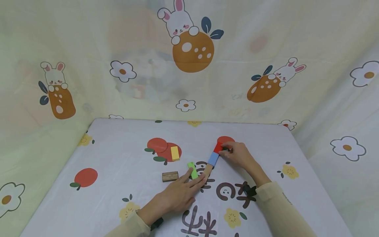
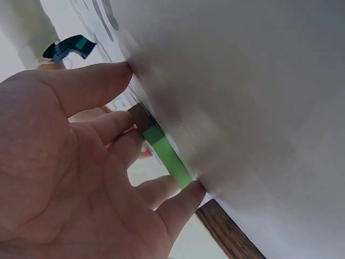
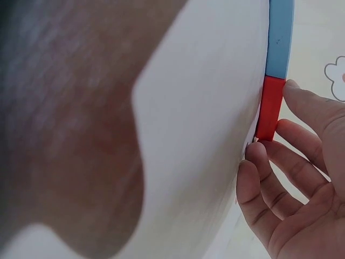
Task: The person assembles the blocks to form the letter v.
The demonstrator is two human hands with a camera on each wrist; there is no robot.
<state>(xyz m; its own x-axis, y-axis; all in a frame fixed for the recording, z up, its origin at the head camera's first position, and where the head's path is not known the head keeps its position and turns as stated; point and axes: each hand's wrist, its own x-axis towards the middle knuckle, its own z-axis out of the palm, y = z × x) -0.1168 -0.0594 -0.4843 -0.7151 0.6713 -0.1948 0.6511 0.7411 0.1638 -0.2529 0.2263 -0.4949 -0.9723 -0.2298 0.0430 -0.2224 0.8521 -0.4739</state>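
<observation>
A red block (image 1: 218,147), a blue block (image 1: 213,159) and a light wooden block (image 1: 208,171) lie end to end in a slanting row on the table. My right hand (image 1: 238,154) pinches the red block at the row's far end; the right wrist view shows thumb and fingers around the red block (image 3: 271,108), which meets the blue block (image 3: 280,40). My left hand (image 1: 179,193) lies low with fingers extended, some touching the light wooden block's near end. Beside those fingers is a green block (image 1: 193,169), partly covered by a fingertip.
A dark wood-grain block (image 1: 170,176) lies just left of the left hand's fingers. Farther back is a yellow block (image 1: 175,153) on a printed red fruit. The white tablecloth (image 1: 118,158) has printed fruit, flowers and lettering; a patterned curtain (image 1: 142,98) hangs behind.
</observation>
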